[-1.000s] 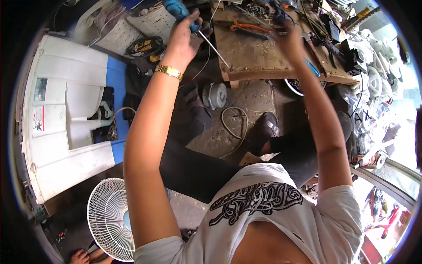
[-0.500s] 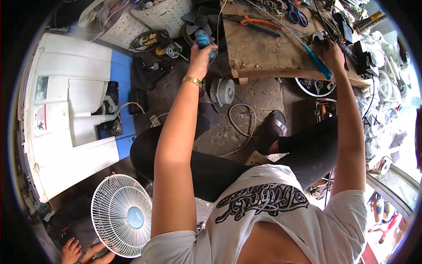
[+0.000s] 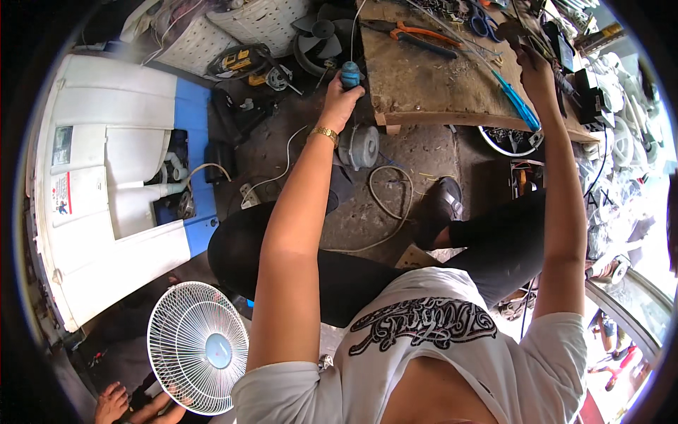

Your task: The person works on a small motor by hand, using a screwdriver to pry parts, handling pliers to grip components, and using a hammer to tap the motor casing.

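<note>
My left hand [image 3: 341, 100] is closed around a blue, short cylindrical thing [image 3: 350, 75] beside the bench's left edge. Its kind is not clear, and a thin pale cord [image 3: 358, 32] runs upward by it. Over the bench's right side, my right hand [image 3: 534, 68] grips a dark metal tool [image 3: 513, 32], whose shape is partly hidden. Next to that hand lies a long screwdriver with a blue handle [image 3: 519, 102]. Orange-and-black pliers [image 3: 424, 41] rest farther left on the wooden bench [image 3: 417, 88], and blue-handled scissors [image 3: 484, 21] lie toward the back.
Below the bench's left corner sits a grey motor [image 3: 359, 147] near a looped cable [image 3: 411, 191]. A bowl of small parts [image 3: 510, 145] stands under the front edge. A white fan [image 3: 198, 346], white-blue casing [image 3: 85, 191] and yellow-black power tool [image 3: 240, 62] stand left. Another person's hand [image 3: 111, 404] shows lower left.
My left hand has shifted right, with the blue thing now upright at its top. My right hand has moved farther over the bench, carrying the dark tool away from the screwdriver.
</note>
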The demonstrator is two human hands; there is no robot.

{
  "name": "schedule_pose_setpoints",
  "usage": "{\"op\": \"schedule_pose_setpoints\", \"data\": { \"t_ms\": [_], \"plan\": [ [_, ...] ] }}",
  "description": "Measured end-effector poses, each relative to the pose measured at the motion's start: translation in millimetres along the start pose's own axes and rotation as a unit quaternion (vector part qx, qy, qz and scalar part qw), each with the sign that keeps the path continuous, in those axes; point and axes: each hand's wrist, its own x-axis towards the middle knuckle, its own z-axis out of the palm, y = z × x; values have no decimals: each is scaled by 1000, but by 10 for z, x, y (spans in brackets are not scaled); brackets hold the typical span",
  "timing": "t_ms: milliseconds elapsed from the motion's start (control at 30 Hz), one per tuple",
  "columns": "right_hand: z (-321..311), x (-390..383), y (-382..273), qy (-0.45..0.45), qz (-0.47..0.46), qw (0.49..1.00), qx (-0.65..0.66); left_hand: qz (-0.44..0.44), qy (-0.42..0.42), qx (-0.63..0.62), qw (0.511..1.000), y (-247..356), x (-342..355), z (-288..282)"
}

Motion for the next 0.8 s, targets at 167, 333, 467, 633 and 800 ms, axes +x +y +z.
{"op": "schedule_pose_setpoints", "data": {
  "t_ms": [167,333,467,633,800],
  "plan": [
    [11,-92,-359,-16,33,997,61,-7,9,-18,1000,-34,17,36],
    [45,-81,-473,-23,18,996,81,23,-3,1,1000,-119,59,64],
    [144,-30,-414,4,-37,997,64,36,16,29,999,-136,55,49],
    [190,-42,-364,-12,-33,999,35,-5,-2,41,999,-88,31,40],
    [200,-124,-505,-26,-36,999,29,0,16,90,996,-110,-30,73]
  ]
}}
